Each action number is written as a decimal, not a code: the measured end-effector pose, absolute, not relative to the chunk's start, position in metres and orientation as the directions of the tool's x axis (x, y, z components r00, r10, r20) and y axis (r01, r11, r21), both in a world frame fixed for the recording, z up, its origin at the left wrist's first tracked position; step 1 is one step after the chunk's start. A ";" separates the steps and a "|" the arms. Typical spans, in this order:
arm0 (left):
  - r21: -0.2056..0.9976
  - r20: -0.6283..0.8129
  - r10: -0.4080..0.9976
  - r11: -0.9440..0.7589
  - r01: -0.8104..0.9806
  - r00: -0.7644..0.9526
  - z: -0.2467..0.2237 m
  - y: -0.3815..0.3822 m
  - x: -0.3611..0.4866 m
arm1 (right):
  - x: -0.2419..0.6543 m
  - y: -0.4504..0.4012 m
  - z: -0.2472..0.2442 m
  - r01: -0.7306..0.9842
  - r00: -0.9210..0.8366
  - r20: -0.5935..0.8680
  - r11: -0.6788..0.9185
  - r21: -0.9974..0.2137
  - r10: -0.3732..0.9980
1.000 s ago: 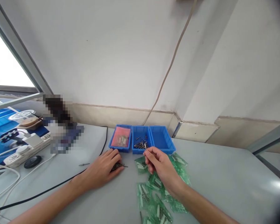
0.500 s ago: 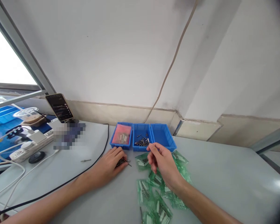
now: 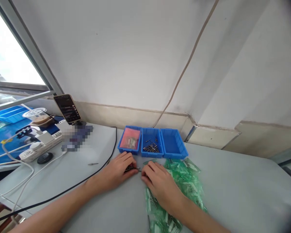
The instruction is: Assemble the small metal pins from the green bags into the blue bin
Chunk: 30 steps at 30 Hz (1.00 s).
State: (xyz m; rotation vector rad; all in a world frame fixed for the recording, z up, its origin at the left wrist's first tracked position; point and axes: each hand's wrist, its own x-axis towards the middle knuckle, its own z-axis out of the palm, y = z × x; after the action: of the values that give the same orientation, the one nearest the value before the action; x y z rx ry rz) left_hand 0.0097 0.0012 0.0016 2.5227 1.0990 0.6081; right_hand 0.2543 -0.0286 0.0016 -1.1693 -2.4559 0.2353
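Observation:
My left hand (image 3: 120,168) rests on the table, curled around a small bunch of thin metal pins (image 3: 131,168) whose ends poke out between thumb and fingers. Close beside it on the right, my right hand (image 3: 162,184) is palm down with its fingers bent together, fingertips at the protruding pin ends. What those fingertips grip, if anything, is hidden. Beneath and around my right hand lie several green plastic bags (image 3: 189,184) with white and metal pieces inside. Behind both hands, the middle blue bin (image 3: 152,155) holds loose metal pins (image 3: 152,148).
The left blue bin (image 3: 128,150) contains a pink packet (image 3: 129,137); the right blue bin (image 3: 174,142) adjoins the middle one. One loose pin (image 3: 93,164) lies left of a black cable (image 3: 87,177). Further left are a power strip (image 3: 46,144), a propped phone (image 3: 67,108) and a lidded cup (image 3: 36,113).
My right hand has come down and left from near the middle bin to beside my left hand. The left hand stays around the pins. The camera view has shifted slightly.

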 end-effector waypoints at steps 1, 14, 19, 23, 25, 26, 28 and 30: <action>0.449 0.254 0.744 -0.657 0.606 0.618 0.001 0.002 0.009 | 0.253 -0.029 0.000 0.712 -0.573 0.291 0.641 -0.285 0.766; 0.480 0.223 0.716 -0.671 0.565 0.661 0.001 0.006 0.006 | 0.243 -0.025 -0.008 0.760 -0.553 0.284 0.614 -0.213 0.783; 0.477 0.220 0.708 -0.678 0.559 0.671 0.002 0.008 0.006 | 0.241 -0.024 -0.012 0.773 -0.551 0.301 0.612 -0.168 0.778; 0.475 0.224 0.718 -0.671 0.570 0.659 0.004 0.008 0.006 | 0.243 -0.025 -0.016 0.768 -0.496 0.312 0.577 -0.279 0.810; 0.482 0.219 0.724 -0.663 0.573 0.654 0.005 0.007 0.006 | 0.245 -0.025 -0.016 0.726 -0.458 0.315 0.554 -0.406 0.831; 0.487 0.217 0.727 -0.659 0.573 0.652 0.006 0.007 0.007 | 0.246 -0.024 -0.016 0.697 -0.431 0.312 0.532 -0.481 0.846; 0.493 0.209 0.730 -0.653 0.575 0.650 0.006 0.006 0.007 | 0.249 -0.023 -0.014 0.624 -0.363 0.295 0.466 -0.628 0.884; 0.491 0.208 0.735 -0.650 0.581 0.646 0.006 0.006 0.007 | 0.251 -0.021 -0.009 0.545 -0.292 0.277 0.397 -0.739 0.916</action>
State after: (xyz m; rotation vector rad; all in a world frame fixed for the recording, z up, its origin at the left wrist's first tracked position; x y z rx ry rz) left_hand 0.0068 0.0060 0.0059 2.4855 1.0404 0.5568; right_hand 0.2509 -0.0214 -0.0094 -1.2461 -1.9655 0.6856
